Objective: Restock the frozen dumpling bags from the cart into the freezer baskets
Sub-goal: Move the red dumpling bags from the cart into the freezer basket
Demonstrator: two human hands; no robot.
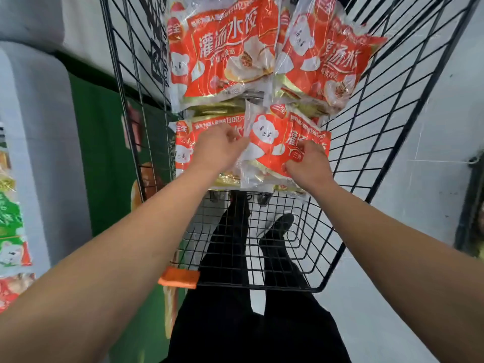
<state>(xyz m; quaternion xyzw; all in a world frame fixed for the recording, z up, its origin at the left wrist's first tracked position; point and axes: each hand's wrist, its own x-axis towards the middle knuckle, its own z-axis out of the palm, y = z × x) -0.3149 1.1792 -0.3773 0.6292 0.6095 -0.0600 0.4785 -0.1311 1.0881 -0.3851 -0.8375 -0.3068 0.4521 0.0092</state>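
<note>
Inside cart: left hand and right hand each pinch near dumpling bag. Advise lifting level, supporting underside, so slick film cannot slip.

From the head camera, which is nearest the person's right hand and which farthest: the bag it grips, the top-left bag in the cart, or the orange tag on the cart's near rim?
Measured from the right hand:
1. Gripped bag, under its fingers, touching.
2. Top-left bag, farther up the cart, on the left.
3. Orange tag, on the near rim, lower left; only a little farther than the top-left bag.
</note>
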